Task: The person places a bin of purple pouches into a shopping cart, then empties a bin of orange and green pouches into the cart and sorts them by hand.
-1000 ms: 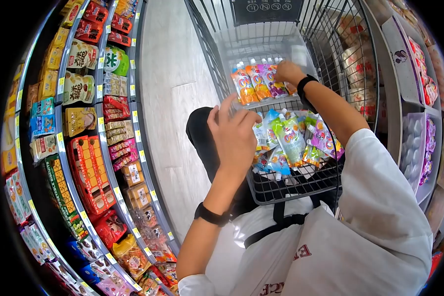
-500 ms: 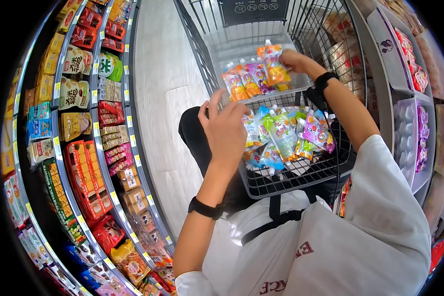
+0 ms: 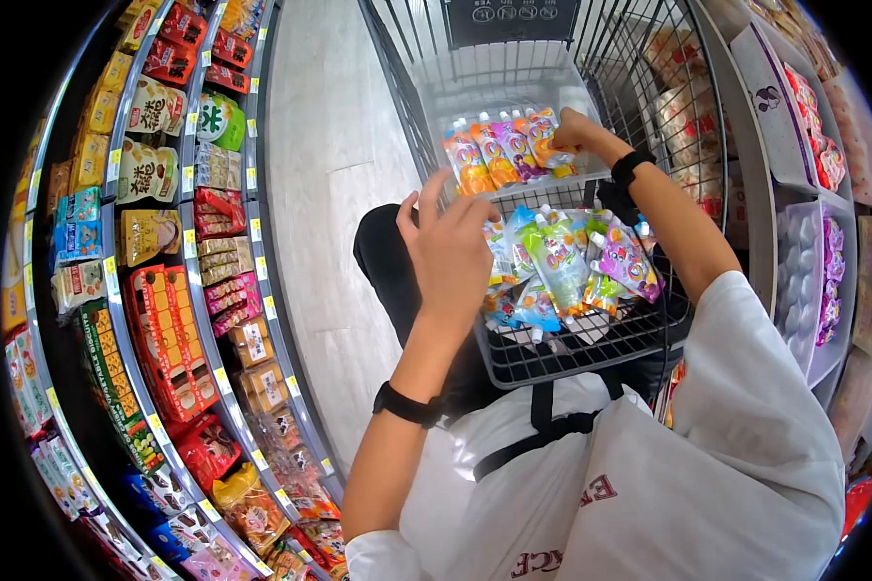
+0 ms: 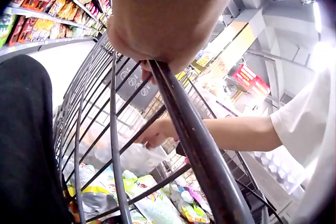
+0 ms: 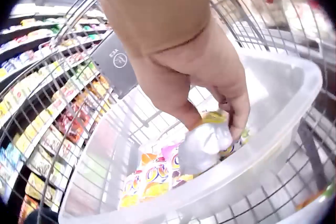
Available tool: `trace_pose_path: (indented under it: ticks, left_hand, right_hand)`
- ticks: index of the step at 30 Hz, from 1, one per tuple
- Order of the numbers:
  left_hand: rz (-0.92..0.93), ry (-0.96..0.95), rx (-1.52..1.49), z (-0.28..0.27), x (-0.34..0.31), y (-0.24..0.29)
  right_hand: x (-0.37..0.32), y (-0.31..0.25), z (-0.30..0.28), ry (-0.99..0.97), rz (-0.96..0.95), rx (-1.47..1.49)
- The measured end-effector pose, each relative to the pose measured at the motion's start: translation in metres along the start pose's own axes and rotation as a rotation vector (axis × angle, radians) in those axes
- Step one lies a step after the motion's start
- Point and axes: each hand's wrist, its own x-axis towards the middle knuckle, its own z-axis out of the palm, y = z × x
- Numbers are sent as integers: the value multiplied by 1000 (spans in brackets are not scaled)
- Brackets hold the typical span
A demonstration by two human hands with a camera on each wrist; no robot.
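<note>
A translucent plastic bin (image 3: 484, 82) sits inside the shopping cart (image 3: 513, 376). Along its near side stands a row of spouted drink pouches, with orange pouches (image 3: 470, 167) on the left and a purple pouch (image 3: 519, 147) beside them. My right hand (image 3: 579, 133) pinches another orange pouch (image 5: 202, 148) between thumb and fingers at the row's right end, down inside the bin. My left hand (image 3: 446, 247), its fingers spread, is at the cart's left rim (image 4: 194, 140) and holds nothing. Nearer me, a green pouch (image 3: 559, 259) and a purple one (image 3: 628, 266) lie in a loose pile.
Shelves of packaged snacks (image 3: 172, 339) line the left side, across a pale floor (image 3: 334, 194). On the right, display boxes (image 3: 775, 107) and a rack with purple packets (image 3: 829, 271) stand close to the cart. My knee (image 3: 383, 257) is against the cart's left side.
My right hand lifted an orange pouch above the row, then lowered it into place at the right end. The left hand stays by the cart rim.
</note>
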Motion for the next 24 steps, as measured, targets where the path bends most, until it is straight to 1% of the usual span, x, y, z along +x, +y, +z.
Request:
trace_pose_path:
  ticks: [1,3,4,6,7,8,10,11,12,14,15,16,18,19,20,22,24]
  left_hand:
    - [2,2,5,1,0,-1]
    - [7,4,7,2,0,0]
    - [9,7,0,2,1,0]
    - [4,10,-2,1,1,-1]
    - [7,12,2,1,1,-1]
    - [11,11,4,1,1,-1]
    - [9,6,12,0,1,0]
    - [7,4,18,0,1,0]
    - [9,0,15,1,1,0]
    - [13,5,18,1,1,-1]
    - [17,9,17,1,2,-1]
    - [27,7,10,0,2,0]
    - [18,-13,47,-1,2,1]
    - [15,-17,40,-1,2,0]
    - [16,-22,28,-1,2,1]
    - [24,-3,17,-2,1,3]
    - [37,-3,20,0,1,1]
  right_hand:
    - [-5,0,-3,-3,5,-3]
    - [-27,-8,-4,-244,-78,-526]
    - [-40,-10,1,-243,-78,-527]
    - [-61,-13,15,164,-286,-583]
    - [-33,6,31,332,-463,-524]
    - [-15,12,37,327,-463,-522]
    - [14,20,44,11,-539,-549]
    - [12,16,48,-14,-501,-454]
    - [10,14,46,-15,-496,-451]
    - [-2,2,30,-193,-410,-494]
    - [-10,1,25,-155,-457,-537]
    - [-14,-3,20,-149,-448,-533]
    - [-20,-13,7,-139,-464,-642]
    - [-32,-13,-7,19,-628,-590]
    - [-76,-24,-30,-37,-640,-509]
    - [-152,-24,-61,-277,-524,-340]
    - [-184,1,-66,-514,-479,-525]
